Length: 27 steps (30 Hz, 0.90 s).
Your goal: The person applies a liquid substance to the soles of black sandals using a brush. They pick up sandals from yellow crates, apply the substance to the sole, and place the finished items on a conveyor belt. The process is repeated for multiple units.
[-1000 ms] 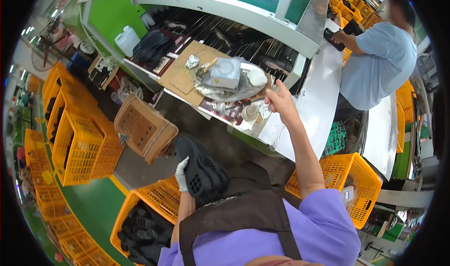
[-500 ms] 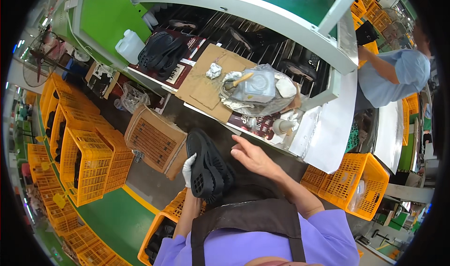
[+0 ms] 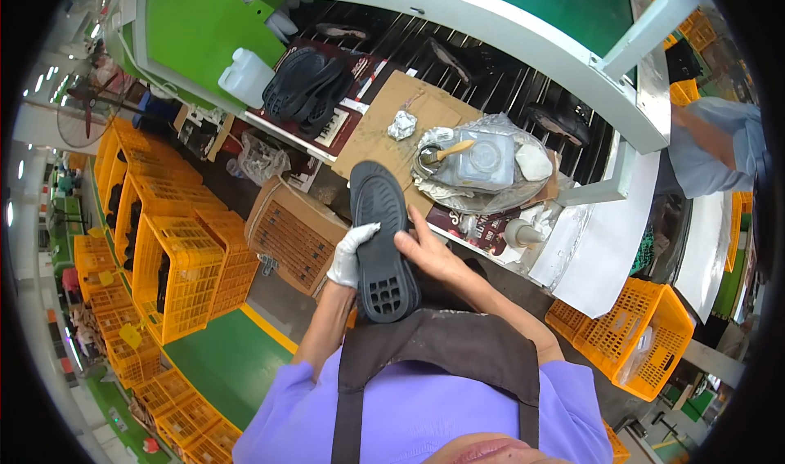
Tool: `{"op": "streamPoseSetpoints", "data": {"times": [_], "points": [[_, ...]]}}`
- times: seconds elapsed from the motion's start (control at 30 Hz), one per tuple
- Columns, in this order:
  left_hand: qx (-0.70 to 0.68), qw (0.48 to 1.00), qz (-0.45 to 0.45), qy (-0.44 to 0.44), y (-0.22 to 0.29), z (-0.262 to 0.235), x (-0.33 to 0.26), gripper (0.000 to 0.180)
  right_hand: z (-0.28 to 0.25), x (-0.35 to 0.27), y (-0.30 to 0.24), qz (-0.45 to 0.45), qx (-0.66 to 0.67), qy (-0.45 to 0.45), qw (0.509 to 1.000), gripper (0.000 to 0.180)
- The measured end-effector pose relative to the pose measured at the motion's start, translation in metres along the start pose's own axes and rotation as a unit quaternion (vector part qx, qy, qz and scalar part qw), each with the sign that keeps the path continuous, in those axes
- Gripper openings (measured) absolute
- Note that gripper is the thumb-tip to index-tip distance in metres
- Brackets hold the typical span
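Note:
A black shoe sole (image 3: 379, 219) stands on end in front of my chest, its gridded heel hollow toward me. The edge of what looks like another sole shows behind it. My left hand (image 3: 352, 255), in a white glove, grips the sole's left side with the thumb over its face. My bare right hand (image 3: 433, 251) holds the right edge, thumb on the sole and fingers along its side. Further off on the bench lies a pile of black soles (image 3: 307, 88) beside a sheet of cardboard (image 3: 364, 141).
A plastic-covered tray (image 3: 523, 190) holds a translucent container (image 3: 484, 160) and a wooden-handled brush (image 3: 454, 150). A white jug (image 3: 245, 78) stands back left. Yellow crates (image 3: 176, 280) line the left; another crate (image 3: 630, 341) is at right. Dark shoes (image 3: 560, 125) lie on the roller conveyor. A person (image 3: 719, 145) is at far right.
My left hand has raised the soles and turned the top one's face toward me. My right hand has come in from the right and now touches its edge.

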State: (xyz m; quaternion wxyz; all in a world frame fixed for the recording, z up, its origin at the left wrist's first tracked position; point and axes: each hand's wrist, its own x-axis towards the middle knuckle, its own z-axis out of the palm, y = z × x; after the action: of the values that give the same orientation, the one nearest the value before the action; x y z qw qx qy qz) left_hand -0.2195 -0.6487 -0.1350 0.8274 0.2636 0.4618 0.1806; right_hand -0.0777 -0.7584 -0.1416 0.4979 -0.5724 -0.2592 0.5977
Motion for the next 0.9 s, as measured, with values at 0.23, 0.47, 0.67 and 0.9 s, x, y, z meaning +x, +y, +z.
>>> {"op": "streamPoseSetpoints", "data": {"times": [0.23, 0.47, 0.67, 0.9], "points": [[0.228, 0.967, 0.082, -0.072, 0.046, 0.026, 0.027, 0.028, 0.003, 0.027, -0.024, -0.021, 0.283, -0.015, 0.959, 0.099], [0.352, 0.92, 0.017, -0.171, 0.11, 0.045, 0.083, 0.05, 0.013, 0.081, -0.04, -0.059, 0.429, 0.095, 0.896, 0.064], [0.524, 0.832, 0.174, -0.059, 0.245, -0.002, 0.229, 0.055, 0.013, 0.171, -0.073, -0.055, 0.433, 0.165, 0.884, 0.07], [0.757, 0.568, 0.308, 0.101, 0.363, -0.081, 0.387, 0.074, 0.019, 0.299, -0.074, -0.038, 0.313, 0.33, 0.89, 0.066]]}}
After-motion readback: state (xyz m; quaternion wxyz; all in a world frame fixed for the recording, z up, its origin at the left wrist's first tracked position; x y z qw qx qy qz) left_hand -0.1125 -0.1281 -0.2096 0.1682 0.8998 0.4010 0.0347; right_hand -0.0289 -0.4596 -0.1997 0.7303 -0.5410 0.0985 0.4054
